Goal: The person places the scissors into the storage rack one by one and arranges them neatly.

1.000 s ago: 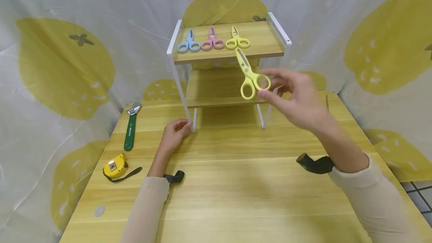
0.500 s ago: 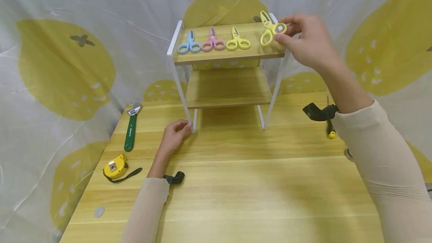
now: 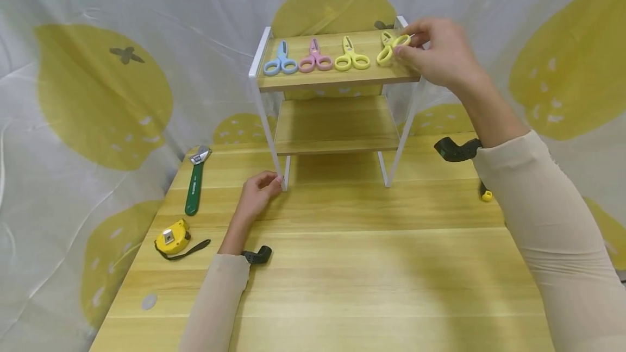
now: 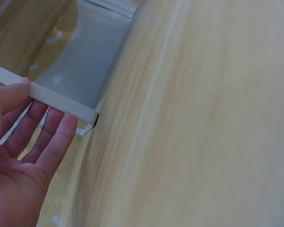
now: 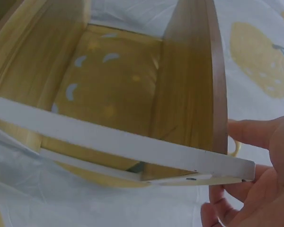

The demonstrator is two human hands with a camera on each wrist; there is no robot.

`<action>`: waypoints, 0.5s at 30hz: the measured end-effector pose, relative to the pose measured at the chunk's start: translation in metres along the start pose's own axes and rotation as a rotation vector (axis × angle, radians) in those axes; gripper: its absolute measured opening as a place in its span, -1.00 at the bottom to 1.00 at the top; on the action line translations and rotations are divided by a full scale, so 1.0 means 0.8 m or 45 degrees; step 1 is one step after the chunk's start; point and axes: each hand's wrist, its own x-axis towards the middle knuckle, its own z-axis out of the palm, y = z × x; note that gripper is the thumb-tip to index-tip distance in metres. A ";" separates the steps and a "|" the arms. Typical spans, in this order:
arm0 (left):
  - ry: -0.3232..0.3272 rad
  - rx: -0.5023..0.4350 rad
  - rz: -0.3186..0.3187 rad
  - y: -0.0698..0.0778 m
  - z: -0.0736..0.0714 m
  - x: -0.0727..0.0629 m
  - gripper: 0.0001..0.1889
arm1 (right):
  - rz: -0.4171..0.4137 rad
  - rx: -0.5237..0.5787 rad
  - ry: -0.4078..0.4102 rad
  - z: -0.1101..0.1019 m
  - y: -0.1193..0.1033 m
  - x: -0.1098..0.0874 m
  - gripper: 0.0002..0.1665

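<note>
A second pair of yellow scissors [image 3: 390, 46] is at the right end of the two-tier shelf's top board [image 3: 332, 81]. My right hand [image 3: 442, 53] pinches one of its finger loops between thumb and fingers. In the right wrist view a bit of yellow loop [image 5: 237, 147] shows beside the thumb, the rest hidden behind the board. Blue scissors [image 3: 282, 58], pink scissors [image 3: 314, 57] and the first yellow scissors [image 3: 349, 56] lie in a row to the left, blades toward the back. My left hand [image 3: 256, 194] grips the shelf's white front left leg [image 4: 57, 98] near its foot.
An adjustable wrench [image 3: 193, 189] with a green handle and a yellow tape measure [image 3: 175, 238] lie on the left of the wooden table [image 3: 342, 287]. A grey disc [image 3: 149, 301] is nearer the front. Right of the shelf, a yellow-ended tool [image 3: 486, 195] is partly covered by the sleeve.
My right hand has carried the yellow scissors up and right from in front of the shelf, then lowered them to the top board's right end. The left hand stays on the leg.
</note>
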 end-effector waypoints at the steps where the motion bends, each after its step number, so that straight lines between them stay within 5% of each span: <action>1: 0.002 0.010 0.001 0.000 0.000 0.000 -0.54 | -0.008 -0.009 -0.009 0.000 0.001 0.001 -0.33; 15: 0.013 0.021 0.027 0.004 0.004 0.003 -0.58 | -0.147 -0.333 -0.086 -0.001 0.001 -0.002 -0.31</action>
